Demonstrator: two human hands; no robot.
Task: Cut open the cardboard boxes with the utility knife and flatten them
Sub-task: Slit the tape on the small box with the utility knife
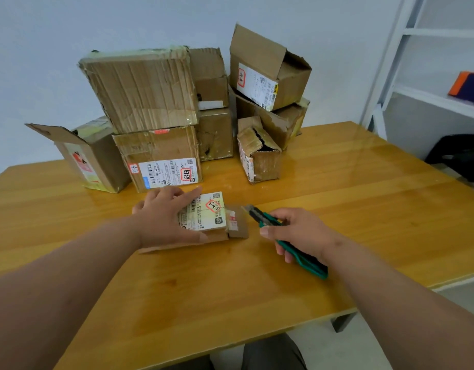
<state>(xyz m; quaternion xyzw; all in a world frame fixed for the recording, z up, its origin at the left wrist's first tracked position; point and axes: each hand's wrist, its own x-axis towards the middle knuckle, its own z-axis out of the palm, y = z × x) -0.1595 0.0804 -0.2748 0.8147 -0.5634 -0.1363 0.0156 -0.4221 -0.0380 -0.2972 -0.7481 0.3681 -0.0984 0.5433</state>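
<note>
A small flat cardboard box (207, 215) with a shipping label lies on the wooden table (230, 284) in front of me. My left hand (165, 214) rests flat on its left part, fingers spread and straight, pressing it down. My right hand (297, 232) grips a green utility knife (286, 239). Its blade tip touches the box's right end flap (238, 222). Behind, several worn cardboard boxes stand stacked, among them a large ribbed box (142, 89) on a labelled box (161, 158).
A torn small box (258, 153) stands at centre right, and an open box (268, 73) tops the right stack. Another open box (91, 158) is at the left. A white shelf (444, 62) stands at the right, with a dark bag (463, 156) on the floor.
</note>
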